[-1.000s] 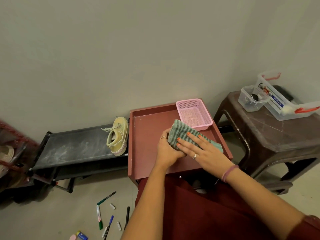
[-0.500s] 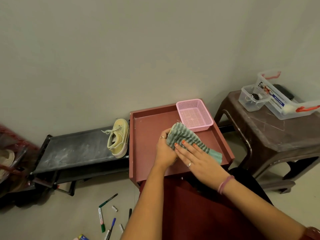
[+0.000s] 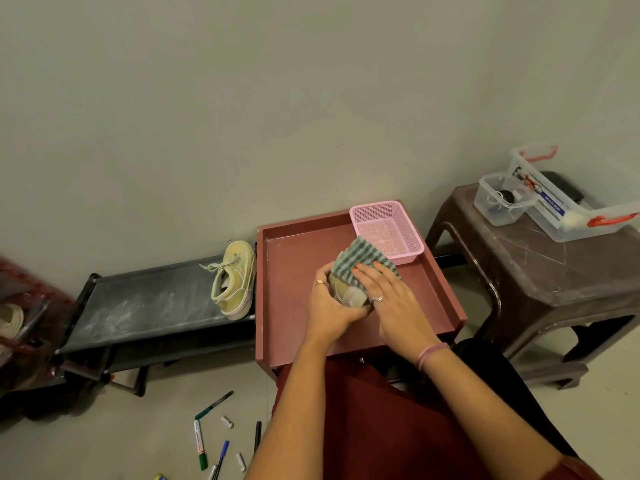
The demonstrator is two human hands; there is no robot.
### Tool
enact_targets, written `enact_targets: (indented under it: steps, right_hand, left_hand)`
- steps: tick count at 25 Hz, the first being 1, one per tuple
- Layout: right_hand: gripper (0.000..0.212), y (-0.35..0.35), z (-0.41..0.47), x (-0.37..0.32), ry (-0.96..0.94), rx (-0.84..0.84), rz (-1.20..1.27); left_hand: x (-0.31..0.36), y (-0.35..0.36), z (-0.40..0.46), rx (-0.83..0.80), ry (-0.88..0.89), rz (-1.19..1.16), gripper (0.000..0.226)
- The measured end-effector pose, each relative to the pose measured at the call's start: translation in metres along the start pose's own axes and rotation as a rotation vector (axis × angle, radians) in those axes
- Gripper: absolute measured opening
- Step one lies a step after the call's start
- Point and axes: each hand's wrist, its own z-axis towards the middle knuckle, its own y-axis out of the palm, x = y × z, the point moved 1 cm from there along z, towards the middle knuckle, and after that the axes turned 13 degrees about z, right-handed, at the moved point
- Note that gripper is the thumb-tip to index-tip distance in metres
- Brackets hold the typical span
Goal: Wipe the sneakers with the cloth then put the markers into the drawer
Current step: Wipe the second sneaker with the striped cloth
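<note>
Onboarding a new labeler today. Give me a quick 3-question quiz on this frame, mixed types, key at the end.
1. True or false: the second sneaker sits inside the pink basket.
2. Multiple choice: the markers are A) on the floor, B) in the red tray, C) on the brown stool.
3. Fill in: the right hand presses the striped ___ onto the sneaker held by the left hand.

Key:
1. False; it lies on the black rack.
2. A.
3. cloth.
</note>
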Motion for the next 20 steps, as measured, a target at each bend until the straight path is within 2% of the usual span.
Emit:
enact_targets:
  steps: [1,5,8,11,14,17,20]
  right_hand:
    - [0.078,-0.003,0.005,0.004,0.07,-0.037,0.145]
    - [0.08,-0.006,0.005,0.022,0.299,-0.374,0.751]
    - [0.082,0.002,-0.004,0.016,0.424,-0.38,0.921]
    - [0.08,-0.004,-0.006,0.01,0.425,-0.262,0.898]
    - [0.081,-0.018,-0.014,0.008,0.281,-0.206,0.676]
    - [0.083,-0.016,-0.03,0.005,0.159,-0.281,0.445]
    - [0.089,-0.004,-0.031,0.003,0.128,-0.328,0.368]
  left_hand:
    - [-0.003,-0.002,-0.001,-0.004,-0.004,0.014,0.088]
    - [-0.016,-0.016,-0.011,-0.065,0.005,0.089,0.086]
    - [-0.021,-0.019,-0.02,-0.086,0.007,0.09,0.085]
    - [-0.019,-0.012,-0.024,-0.094,0.01,0.058,0.085]
    - [-0.021,-0.002,-0.022,-0.146,0.013,0.041,0.088]
    - [-0.027,0.006,-0.025,-0.2,0.011,0.069,0.088]
    - [-0.036,0.005,-0.03,-0.18,-0.009,0.102,0.096]
